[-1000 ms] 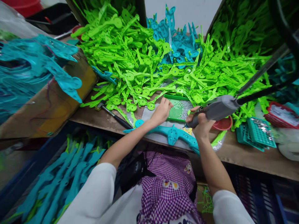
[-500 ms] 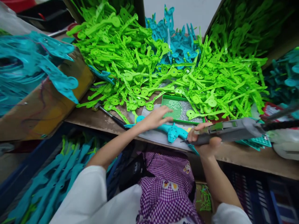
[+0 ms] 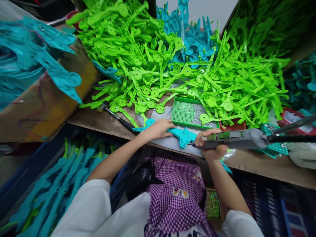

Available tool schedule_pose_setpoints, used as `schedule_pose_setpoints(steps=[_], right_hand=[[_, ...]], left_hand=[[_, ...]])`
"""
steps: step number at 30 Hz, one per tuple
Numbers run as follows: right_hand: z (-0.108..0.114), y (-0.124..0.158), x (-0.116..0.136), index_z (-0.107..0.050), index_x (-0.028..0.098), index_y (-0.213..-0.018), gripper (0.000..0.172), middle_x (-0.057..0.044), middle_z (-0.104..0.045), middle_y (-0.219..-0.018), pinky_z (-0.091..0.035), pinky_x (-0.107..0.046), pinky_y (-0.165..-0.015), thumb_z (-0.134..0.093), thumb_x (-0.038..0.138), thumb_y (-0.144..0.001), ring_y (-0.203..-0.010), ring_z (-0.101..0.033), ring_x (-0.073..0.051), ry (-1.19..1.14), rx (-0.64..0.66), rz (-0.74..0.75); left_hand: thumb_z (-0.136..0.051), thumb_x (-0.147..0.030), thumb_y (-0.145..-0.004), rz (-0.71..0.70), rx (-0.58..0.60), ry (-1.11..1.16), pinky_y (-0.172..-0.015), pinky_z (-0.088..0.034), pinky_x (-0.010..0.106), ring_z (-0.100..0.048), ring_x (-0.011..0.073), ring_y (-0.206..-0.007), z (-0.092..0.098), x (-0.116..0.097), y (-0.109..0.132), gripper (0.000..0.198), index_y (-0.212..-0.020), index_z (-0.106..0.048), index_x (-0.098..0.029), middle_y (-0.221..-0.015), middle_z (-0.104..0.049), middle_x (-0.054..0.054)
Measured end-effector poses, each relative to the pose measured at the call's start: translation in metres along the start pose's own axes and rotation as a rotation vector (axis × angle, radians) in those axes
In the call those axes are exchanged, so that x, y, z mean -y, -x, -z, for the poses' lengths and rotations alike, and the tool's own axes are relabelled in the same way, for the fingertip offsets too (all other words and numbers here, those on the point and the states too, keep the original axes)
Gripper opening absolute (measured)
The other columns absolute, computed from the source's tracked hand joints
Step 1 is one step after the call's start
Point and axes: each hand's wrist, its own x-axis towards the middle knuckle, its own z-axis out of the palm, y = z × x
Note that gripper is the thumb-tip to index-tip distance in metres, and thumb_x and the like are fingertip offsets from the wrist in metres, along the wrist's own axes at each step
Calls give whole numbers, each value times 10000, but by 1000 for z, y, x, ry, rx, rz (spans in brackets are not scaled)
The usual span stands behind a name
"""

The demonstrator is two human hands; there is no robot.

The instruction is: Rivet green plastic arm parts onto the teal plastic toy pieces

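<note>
A turquoise plastic part [image 3: 184, 137] lies on a pale sheet [image 3: 163, 114] at the table's front edge. My left hand [image 3: 160, 129] is closed over its left portion, fingers curled on top. Wrapped in my right hand [image 3: 212, 144] is a grey power screwdriver [image 3: 237, 140], held almost level. Its thin bit points left and reaches the right side of the turquoise part; whether it sits in a screw is too small to tell. Just behind the part, a green tray [image 3: 184, 113] has a perforated left area and many small silvery screws on its right.
Bright green plastic arms [image 3: 118, 42] are heaped across the table's back. Turquoise pieces [image 3: 195, 39] stand among them. A hammer-like tool [image 3: 118, 120] lies at left near a cardboard box [image 3: 44, 105] of turquoise parts. Below left, a blue crate [image 3: 56, 184] holds long turquoise pieces.
My left hand has come down from beside the screw tray onto the turquoise part and closed over it. The screwdriver has shifted slightly left, with its bit against the part's right side.
</note>
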Motion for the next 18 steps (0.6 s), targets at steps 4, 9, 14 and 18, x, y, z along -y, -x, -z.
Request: schedule_pose_setpoints(steps=[4,9,14,18], right_hand=[[1,-1,-6,-577,237,-779,556,57,-474,-442,-460,-299,-403,-606,771,-626,-376,-484,-142,29,-2,-46],[1,-1,-12,-572,238,-792,561,57,-483,-437,-415,-269,-347,-597,774,-631,-352,-487,-140,-6,50,-75],[3,2,-15,-600,229,-816,549,48,-503,-447,-420,-264,-353,-619,748,-637,-369,-517,-147,-3,99,-97],[7,4,-21,-592,217,-811,502,43,-529,-467,-420,-263,-358,-647,693,-663,-379,-518,-142,-3,156,-88]], left_hand=[[-685,-296,-810,22,-22,26,-797,-474,328,-618,229,-966,-4,2,3,347,-1130,-634,-173,-1077,-650,86],[-687,-293,-803,28,-30,22,-793,-473,313,-622,221,-973,-7,1,4,352,-1132,-631,-179,-1079,-654,77],[-690,-292,-796,49,-39,41,-789,-471,305,-625,221,-972,-6,0,4,325,-1100,-642,-188,-1066,-661,68],[-713,-273,-773,89,-33,89,-776,-475,306,-632,223,-953,-5,-2,3,325,-1079,-654,-178,-1045,-674,66]])
